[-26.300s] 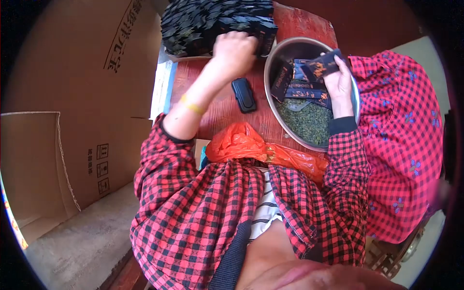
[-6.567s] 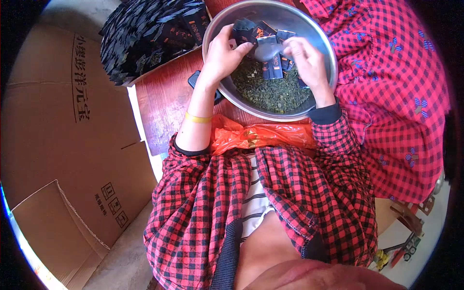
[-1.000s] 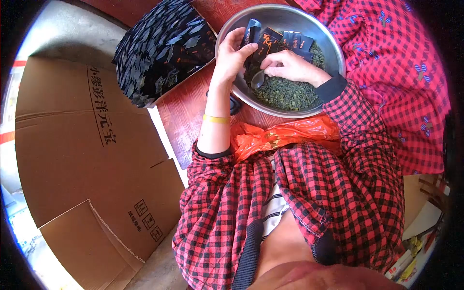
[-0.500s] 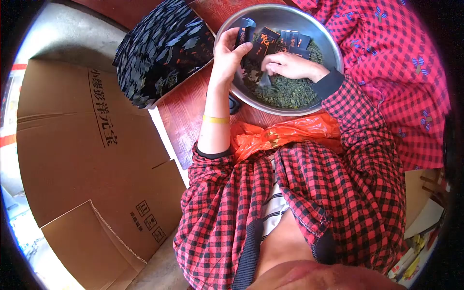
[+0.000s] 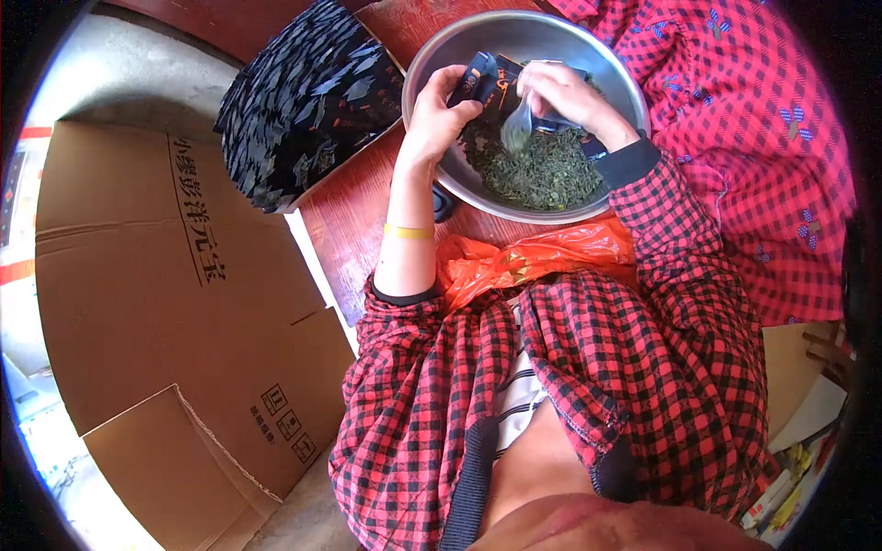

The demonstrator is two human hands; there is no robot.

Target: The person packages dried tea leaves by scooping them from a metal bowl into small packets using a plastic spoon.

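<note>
Steel basin [image 5: 625,87]: left hand [image 5: 434,121] over rim [image 5: 542,219], grips packet [image 5: 472,79]; right hand [image 5: 567,95], inward, holds spoon [image 5: 517,130].

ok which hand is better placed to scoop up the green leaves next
Probably the right: the right hand holds the spoon over the green leaves, while the left hand is busy holding a black packet.

"洋元宝" [image 5: 207,246] on cardboard box [image 5: 119,294], handling symbols [image 5: 288,423], unreadable orange packet lettering [image 5: 503,88]
</note>
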